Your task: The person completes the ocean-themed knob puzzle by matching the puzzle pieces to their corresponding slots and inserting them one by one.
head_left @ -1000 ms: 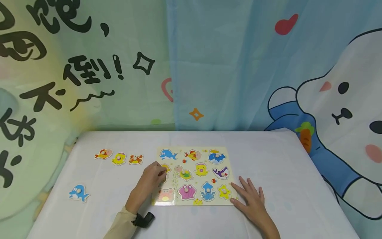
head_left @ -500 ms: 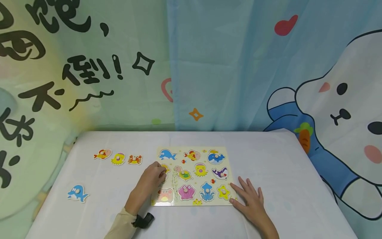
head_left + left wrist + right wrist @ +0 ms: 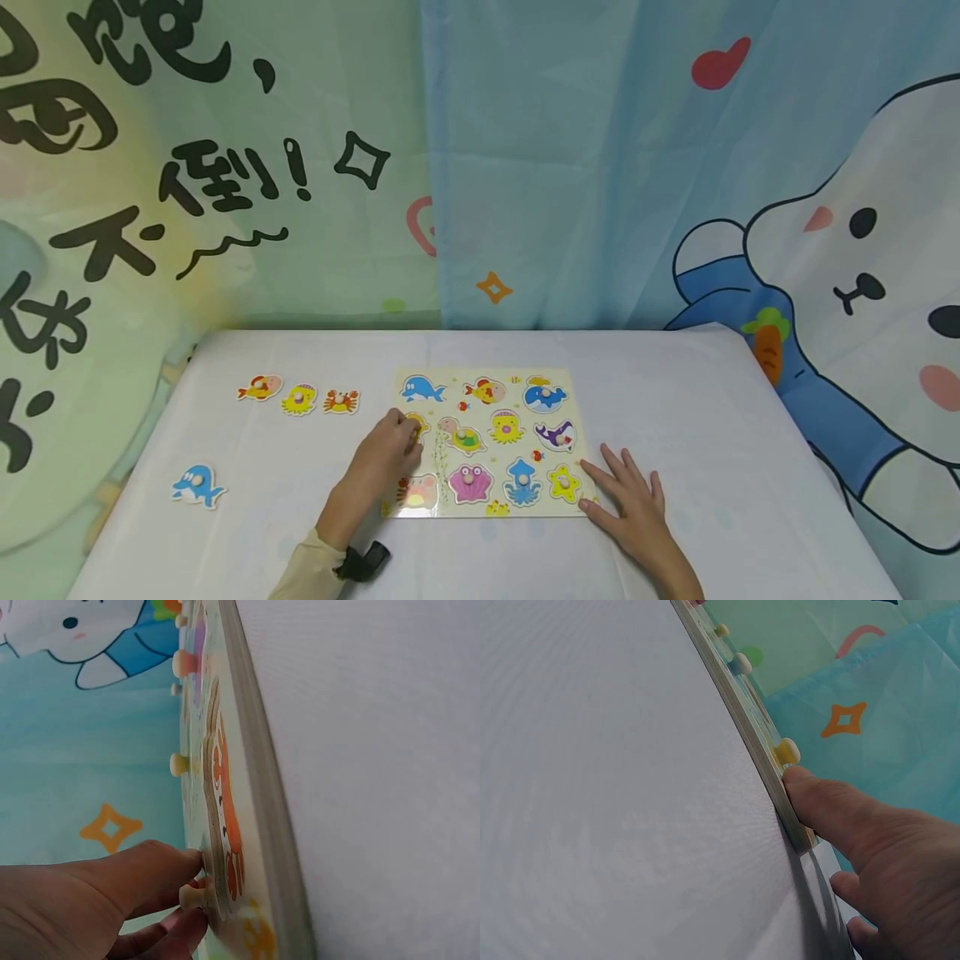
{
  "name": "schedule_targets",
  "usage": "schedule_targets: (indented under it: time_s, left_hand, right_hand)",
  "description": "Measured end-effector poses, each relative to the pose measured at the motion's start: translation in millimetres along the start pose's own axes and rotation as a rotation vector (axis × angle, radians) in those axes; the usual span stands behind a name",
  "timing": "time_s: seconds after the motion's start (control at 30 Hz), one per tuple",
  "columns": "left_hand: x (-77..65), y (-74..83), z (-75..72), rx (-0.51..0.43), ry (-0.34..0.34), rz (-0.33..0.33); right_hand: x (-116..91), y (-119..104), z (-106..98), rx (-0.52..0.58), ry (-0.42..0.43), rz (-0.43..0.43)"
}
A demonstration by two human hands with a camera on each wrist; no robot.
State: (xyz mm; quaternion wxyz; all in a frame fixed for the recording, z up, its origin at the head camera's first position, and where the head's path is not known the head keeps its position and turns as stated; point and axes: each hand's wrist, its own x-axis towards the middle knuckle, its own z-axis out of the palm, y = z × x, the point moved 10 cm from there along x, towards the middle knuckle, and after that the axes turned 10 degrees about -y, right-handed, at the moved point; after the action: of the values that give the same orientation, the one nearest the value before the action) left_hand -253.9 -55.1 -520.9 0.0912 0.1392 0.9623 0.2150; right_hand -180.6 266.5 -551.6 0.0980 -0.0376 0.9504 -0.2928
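Note:
My left hand (image 3: 386,454) is at the left side of a cream sea-animal puzzle board (image 3: 480,454). Its thumb and fingers pinch the pale knob (image 3: 192,896) of a yellow-orange puzzle piece (image 3: 422,421), mostly hidden behind the hand in the head view. Below that piece is the board's crab picture (image 3: 416,492). My right hand (image 3: 633,508) lies with spread, straight fingers at the right edge; the thumb (image 3: 829,806) touches the board's corner near the yellow star piece (image 3: 564,482). Other knobbed pieces in the board include a turtle (image 3: 462,435), a pink shell (image 3: 471,482) and a blue squid (image 3: 522,481).
Left of the board, on the white tablecloth (image 3: 300,467), lie a fish piece (image 3: 260,387), a yellow octopus piece (image 3: 299,399) and a crab piece (image 3: 341,401). A blue dolphin piece (image 3: 198,487) lies nearer the front left. A printed curtain (image 3: 540,167) hangs behind the table.
My left hand has shifted slightly toward me and turned a little, still at the same piece. My right hand and the loose pieces stay in place.

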Motion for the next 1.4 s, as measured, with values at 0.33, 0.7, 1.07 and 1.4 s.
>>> schedule_targets:
  time_s: [0.33, 0.7, 1.07, 1.4]
  left_hand:
    - [-1.3, 0.4, -0.8, 0.004, 0.016, 0.007]
    - [-2.6, 0.6, 0.4, 0.003, 0.027, 0.028]
    - [-2.7, -0.5, 1.0, 0.016, 0.036, 0.033]
    - [-2.6, -5.6, 1.0, -0.079, 0.037, 0.043]
  right_hand:
    - [-0.7, -0.2, 0.2, 0.005, 0.005, -0.001]
    - [-1.3, 1.2, 1.3, 0.007, 0.003, 0.007]
    - [-0.5, -0.7, 0.4, 0.023, 0.007, -0.021]
    - [-2.8, -3.3, -2.3, -0.004, 0.030, -0.021]
